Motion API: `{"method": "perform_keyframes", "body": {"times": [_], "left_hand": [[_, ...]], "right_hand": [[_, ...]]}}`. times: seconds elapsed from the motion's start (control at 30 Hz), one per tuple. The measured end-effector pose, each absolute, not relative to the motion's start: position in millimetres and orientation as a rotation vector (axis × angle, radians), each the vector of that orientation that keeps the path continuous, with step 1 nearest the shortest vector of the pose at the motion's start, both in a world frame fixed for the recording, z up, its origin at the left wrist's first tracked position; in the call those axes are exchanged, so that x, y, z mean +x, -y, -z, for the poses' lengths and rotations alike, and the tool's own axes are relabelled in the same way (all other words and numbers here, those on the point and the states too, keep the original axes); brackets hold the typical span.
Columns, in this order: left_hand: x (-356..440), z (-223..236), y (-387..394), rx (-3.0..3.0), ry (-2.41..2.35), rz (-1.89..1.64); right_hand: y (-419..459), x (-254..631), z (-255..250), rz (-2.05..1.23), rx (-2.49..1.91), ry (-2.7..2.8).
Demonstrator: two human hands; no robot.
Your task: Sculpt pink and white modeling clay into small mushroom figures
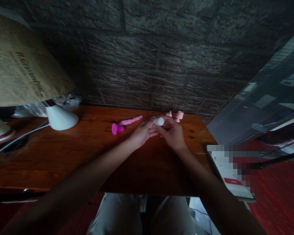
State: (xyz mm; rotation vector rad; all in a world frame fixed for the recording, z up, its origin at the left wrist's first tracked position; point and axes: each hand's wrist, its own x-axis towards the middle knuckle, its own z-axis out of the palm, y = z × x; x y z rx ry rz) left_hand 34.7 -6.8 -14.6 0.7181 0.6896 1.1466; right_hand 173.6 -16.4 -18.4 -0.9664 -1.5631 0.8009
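Observation:
Both of my hands meet over the far middle of the wooden table, around a small white lump [159,121] that looks like modelling clay. My left hand [142,133] has its fingers bent round the lump's left side. From the right, my right hand [174,131] grips it with thumb and fingers. A magenta lump [117,128] lies to the left of my hands, beside a long light pink twisted strip [131,120]. Behind my right hand stand a pale pink shaped piece [179,116] and a smaller pale pink piece [169,114].
On the left of the wooden table [63,153] stands a lamp with a white base [61,118] and printed shade [22,68]. Near it are a paper cup [0,128], a cable and clear plastic. A stone wall [137,55] backs the table. A flat white item [222,169] lies at right.

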Motion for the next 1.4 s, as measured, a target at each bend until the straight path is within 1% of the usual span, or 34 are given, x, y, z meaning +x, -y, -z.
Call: {"method": "perform_keyframes", "body": {"times": [0.2, 0.47, 0.77, 0.93, 1.17, 1.4], "left_hand": [[37, 11, 12, 0.674, -0.654, -1.114], [36, 17, 11, 0.820, -0.683, -1.071], [37, 13, 11, 0.753, -0.684, -1.102], [35, 10, 11, 0.696, -0.634, -1.066], [33, 12, 10, 0.703, -0.687, -1.003], [32, 16, 8, 0.759, -0.701, -0.976]], "right_hand": [[18, 174, 19, -0.659, -1.001, 1.569], [16, 171, 16, -0.642, -0.980, 1.490], [14, 173, 12, -0.771, -0.914, 1.527], [15, 174, 13, -0.746, -0.915, 1.535], [21, 177, 11, -0.743, -0.986, 1.643], [18, 176, 9, -0.817, -0.882, 1.609]]}}
